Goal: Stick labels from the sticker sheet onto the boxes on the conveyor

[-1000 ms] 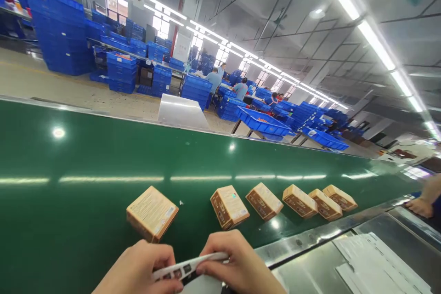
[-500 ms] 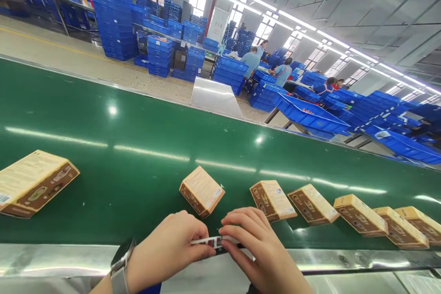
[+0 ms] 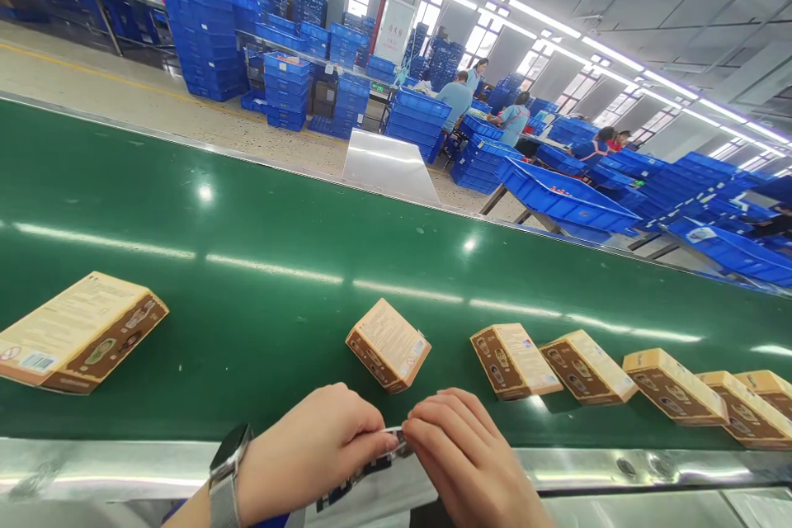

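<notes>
"Thin, flat, pale sheet-like piece with dark printed patches (image 3: 382, 476): where is it?"

"At the near edge, in the middle, between the person's two hands. The left hand (image 3: 318, 447) pinches it narrowly, thumb against bent fingers. The right hand (image 3: 473, 458) has its fingers drawn together against the right end; its thumb is hidden, so I cannot tell how firmly it grips."

"Anything on the wrists?"

"A dark-faced watch with a silver mesh band (image 3: 228, 470), on the left one."

"And just past the hands?"

"First a shiny silver metal rail (image 3: 111, 462), running left to right, then a glossy green conveyor belt (image 3: 260, 206) with streaks of reflected light."

"What lies on that?"

"Cardboard boxes, cream on top and brown on the printed sides. One (image 3: 80, 330) sits well apart at the left, another (image 3: 388, 345) just beyond the hands, and five more trail off close together to the right, the last cut by the picture's edge."

"Farther off?"

"Beyond the belt's far edge, a smooth silver metal panel (image 3: 389, 167) in the middle, and to its right a tilted blue plastic tub (image 3: 569, 202) with small orange-red pieces inside. Far left stands a tall stack of blue plastic crates (image 3: 195, 25); far right of the middle, people in light blue clothing (image 3: 456, 101) among more crates."
</notes>
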Action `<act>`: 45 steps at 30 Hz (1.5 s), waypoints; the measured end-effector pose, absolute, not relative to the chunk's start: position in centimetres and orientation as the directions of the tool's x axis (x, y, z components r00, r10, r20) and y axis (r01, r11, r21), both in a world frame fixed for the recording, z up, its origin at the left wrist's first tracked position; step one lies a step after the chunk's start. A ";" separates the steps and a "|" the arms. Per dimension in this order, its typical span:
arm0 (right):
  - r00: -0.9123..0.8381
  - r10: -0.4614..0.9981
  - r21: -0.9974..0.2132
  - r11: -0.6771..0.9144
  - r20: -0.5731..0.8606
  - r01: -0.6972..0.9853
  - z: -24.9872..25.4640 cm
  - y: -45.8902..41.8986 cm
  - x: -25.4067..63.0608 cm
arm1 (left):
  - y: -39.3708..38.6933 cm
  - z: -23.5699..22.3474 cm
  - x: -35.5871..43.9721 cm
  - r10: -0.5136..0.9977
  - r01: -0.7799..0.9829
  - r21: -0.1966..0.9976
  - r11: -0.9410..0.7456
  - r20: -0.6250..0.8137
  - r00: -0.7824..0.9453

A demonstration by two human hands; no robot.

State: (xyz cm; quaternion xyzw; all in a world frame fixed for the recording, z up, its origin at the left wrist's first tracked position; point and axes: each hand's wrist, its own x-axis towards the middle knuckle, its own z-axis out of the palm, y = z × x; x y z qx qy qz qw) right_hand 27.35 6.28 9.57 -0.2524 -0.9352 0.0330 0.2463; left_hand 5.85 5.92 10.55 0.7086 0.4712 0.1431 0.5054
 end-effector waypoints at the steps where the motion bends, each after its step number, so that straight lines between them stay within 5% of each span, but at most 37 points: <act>1: -0.754 0.441 -0.108 0.887 0.488 0.449 9.5 6.3 27.4 | 6.0 10.4 5.8 0.811 0.510 0.860 -0.025 -0.281 0.514; 4: -0.716 0.438 -0.143 0.889 0.543 0.436 9.5 6.3 27.9 | 6.0 10.1 5.7 0.787 0.464 0.881 0.091 -0.349 0.509; 7: -0.601 0.687 -0.552 0.711 0.409 0.436 9.9 7.4 28.9 | 6.0 10.2 5.6 0.752 0.487 0.857 0.169 -0.432 0.498; 9: -0.485 0.841 -0.788 0.459 0.237 0.410 10.1 9.2 29.5 | 6.0 10.3 5.8 0.795 0.582 0.811 0.065 -0.395 0.461; 12: -0.382 0.924 -0.926 0.160 0.018 0.343 9.9 12.8 29.7 | 6.2 9.6 6.5 0.867 0.673 0.691 -0.263 -0.137 0.479; 15: -0.372 0.927 -0.943 0.072 -0.057 0.325 9.2 15.8 29.2 | 7.0 8.0 7.6 0.805 0.616 0.582 -0.531 0.119 0.581; 17: -0.373 0.923 -0.946 0.037 -0.091 0.322 8.7 16.9 28.9 | 7.6 6.7 8.3 0.759 0.583 0.545 -0.603 0.166 0.630; 28: -0.324 0.943 -0.919 0.063 -0.072 0.390 8.1 17.4 30.0 | 9.1 6.0 10.5 0.746 0.563 0.587 -0.582 0.111 0.656; 40: -0.030 0.984 -0.809 0.161 0.175 0.565 6.4 17.9 31.4 | 9.8 6.5 12.6 0.726 0.529 0.634 -0.565 0.077 0.683; 45: -0.079 0.968 -0.766 0.238 0.239 0.598 9.9 15.1 31.2 | 7.4 7.7 10.8 0.849 0.666 0.643 -0.378 -0.045 0.526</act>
